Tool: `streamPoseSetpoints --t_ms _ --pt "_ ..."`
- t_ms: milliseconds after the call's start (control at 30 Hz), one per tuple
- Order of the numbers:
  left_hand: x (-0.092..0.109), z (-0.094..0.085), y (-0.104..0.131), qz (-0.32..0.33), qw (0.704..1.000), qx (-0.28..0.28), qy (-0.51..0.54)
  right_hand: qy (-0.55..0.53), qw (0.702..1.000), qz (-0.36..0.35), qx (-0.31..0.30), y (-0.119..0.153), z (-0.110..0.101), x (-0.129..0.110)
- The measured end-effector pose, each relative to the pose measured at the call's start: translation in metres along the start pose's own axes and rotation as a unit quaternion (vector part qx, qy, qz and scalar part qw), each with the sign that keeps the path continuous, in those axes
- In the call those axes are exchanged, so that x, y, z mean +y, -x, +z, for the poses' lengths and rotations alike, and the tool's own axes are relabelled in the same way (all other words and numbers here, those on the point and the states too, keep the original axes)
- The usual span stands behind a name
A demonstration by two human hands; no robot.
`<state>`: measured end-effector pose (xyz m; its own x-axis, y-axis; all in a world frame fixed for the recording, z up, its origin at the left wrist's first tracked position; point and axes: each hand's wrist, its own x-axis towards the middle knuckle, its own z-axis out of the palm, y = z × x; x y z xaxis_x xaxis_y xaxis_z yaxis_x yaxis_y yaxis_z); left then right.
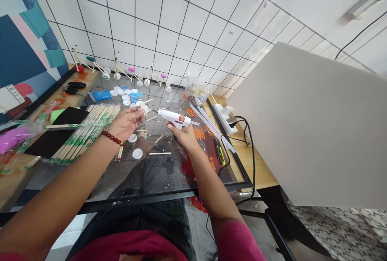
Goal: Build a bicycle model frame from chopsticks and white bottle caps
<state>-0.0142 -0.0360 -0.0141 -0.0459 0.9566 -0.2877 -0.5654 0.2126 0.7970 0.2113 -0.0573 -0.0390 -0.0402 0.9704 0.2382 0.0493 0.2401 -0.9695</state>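
White plastic glue gun (173,118) in right hand (186,135), fingers wrapped round the handle, nozzle aimed at 9 o'clock, towards left hand (128,122). Trigger hidden, so can't tell about any squeeze. Clear rod (195,123) poking out the back, presumably as feed. Left fingers pinching a small white piece (145,109) by the edge, right in front of the nozzle; probably an edge hold to leave a face exposed and keep skin off a hot tip. Can't tell whether touching the nozzle, too small to read. Both over the glass tabletop (127,176), likely so drips land somewhere easy to scrape. Clock centred on the gun: stick frames on round caps (127,69) between 10 and 11, against the tiled wall, likely parked there out of elbow range. Cluster of white and blue caps (126,96) at 10, within left-hand reach. Bagged wooden sticks (87,130) at 9, beyond the left wrist. Loose cap (137,154) between 7 and 8. Spare glue rods (214,128) at 3 to 4, sensibly on the gun side; power strip (225,117) at 3, probably for short cable runs.
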Motion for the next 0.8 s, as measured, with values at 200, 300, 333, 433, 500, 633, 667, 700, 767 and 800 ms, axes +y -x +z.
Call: streamPoseSetpoints --t_ms 200,300,333,433,500,633,667,700,767,800 --pt "-0.002 -0.004 -0.003 -0.013 1.0 -0.004 0.002 0.042 0.999 -0.014 -0.031 0.001 0.002 0.009" --pt "-0.002 -0.004 -0.003 -0.026 1.0 0.004 0.008 0.053 0.997 -0.02 -0.048 0.002 0.004 0.011" --pt "-0.002 -0.003 -0.003 -0.028 1.0 0.007 0.011 0.051 0.997 -0.02 -0.048 0.002 0.004 0.012" --pt "-0.001 -0.002 -0.002 -0.028 0.999 0.014 0.02 0.045 0.998 -0.021 -0.028 0.002 0.004 0.015" --pt "0.0 -0.001 0.0 -0.03 0.999 0.012 0.023 0.043 0.999 -0.021 -0.018 0.001 0.004 0.016" --pt "0.002 0.002 0.003 -0.04 0.999 0.017 0.027 0.036 0.999 -0.018 -0.018 0.0 0.004 0.018" --pt "0.002 0.002 0.003 -0.042 0.999 0.019 0.028 0.035 0.999 -0.017 -0.018 0.0 0.004 0.019" --pt "0.002 0.003 0.004 -0.042 0.998 0.019 0.03 0.037 0.999 -0.017 -0.018 0.0 0.004 0.019" --pt "0.002 0.003 0.004 -0.043 0.998 0.017 0.031 0.044 0.999 -0.024 -0.018 0.0 0.004 0.019" --pt "0.002 0.003 0.004 -0.043 0.998 0.016 0.031 0.05 0.998 -0.03 -0.02 0.0 0.003 0.019"
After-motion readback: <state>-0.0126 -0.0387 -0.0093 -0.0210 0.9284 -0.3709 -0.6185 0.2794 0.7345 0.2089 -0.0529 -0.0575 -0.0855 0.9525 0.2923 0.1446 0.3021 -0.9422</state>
